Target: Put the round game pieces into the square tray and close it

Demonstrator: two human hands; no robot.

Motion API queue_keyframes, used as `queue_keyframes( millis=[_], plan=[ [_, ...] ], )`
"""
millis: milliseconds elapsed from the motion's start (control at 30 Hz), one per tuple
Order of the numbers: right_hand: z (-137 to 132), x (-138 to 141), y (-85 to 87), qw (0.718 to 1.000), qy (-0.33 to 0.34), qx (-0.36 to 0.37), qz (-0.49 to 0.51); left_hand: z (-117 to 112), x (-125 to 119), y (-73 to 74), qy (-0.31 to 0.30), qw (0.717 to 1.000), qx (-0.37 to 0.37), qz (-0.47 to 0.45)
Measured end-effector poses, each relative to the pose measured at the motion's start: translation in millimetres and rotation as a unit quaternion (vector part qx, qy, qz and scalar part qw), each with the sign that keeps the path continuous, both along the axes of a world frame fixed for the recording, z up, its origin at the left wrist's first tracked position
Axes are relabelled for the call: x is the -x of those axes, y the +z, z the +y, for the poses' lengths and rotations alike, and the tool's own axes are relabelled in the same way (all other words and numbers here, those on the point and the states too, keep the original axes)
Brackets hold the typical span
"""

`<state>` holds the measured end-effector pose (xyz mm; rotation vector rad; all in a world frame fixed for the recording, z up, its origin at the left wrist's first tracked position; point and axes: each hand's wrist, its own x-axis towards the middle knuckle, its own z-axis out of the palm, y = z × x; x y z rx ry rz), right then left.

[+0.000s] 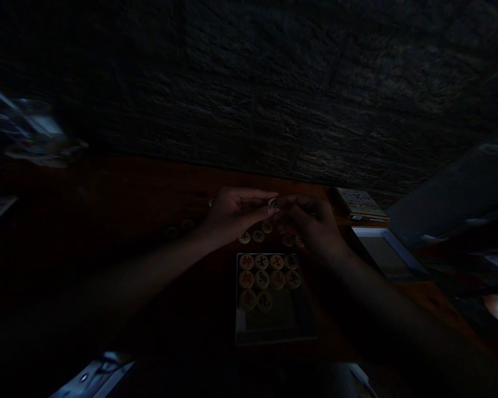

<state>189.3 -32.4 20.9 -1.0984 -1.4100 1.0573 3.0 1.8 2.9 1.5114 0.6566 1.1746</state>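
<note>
Ten pieces [262, 279] sit in the tray [285, 314]; beyond it, above the surface [149, 188], the left hand [234, 214] pinches another piece [273, 204]. The right hand [313, 221] is just beside that piece; whether its grip holds anything, I cannot tell.

Wooden tabletop [149, 188] carries an open box [282, 320] by near edge, loose round pieces [258, 236] farther back, patterned box [360, 202] near far-right corner, shallow tray [379, 254] along right edge.
</note>
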Motion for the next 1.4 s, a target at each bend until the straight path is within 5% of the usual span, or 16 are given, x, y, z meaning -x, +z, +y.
queue_keyframes(
  millis=[267,667,1400],
  plan=[
    [2.4,-2.7,-3.8,1.000,0.018,-0.011,-0.006,-1.8,0.9,4.6,-0.003,0.999,0.031,-0.033],
    [1.5,-2.1,-4.2,1.000,0.001,-0.006,-0.010,-2.9,0.5,-1.4,-0.007,0.998,-0.050,0.031],
    [-1.3,-0.2,-2.5,1.000,-0.007,0.007,-0.012,-5.5,-2.4,-0.3,-0.008,0.999,-0.022,0.033]
  ],
)
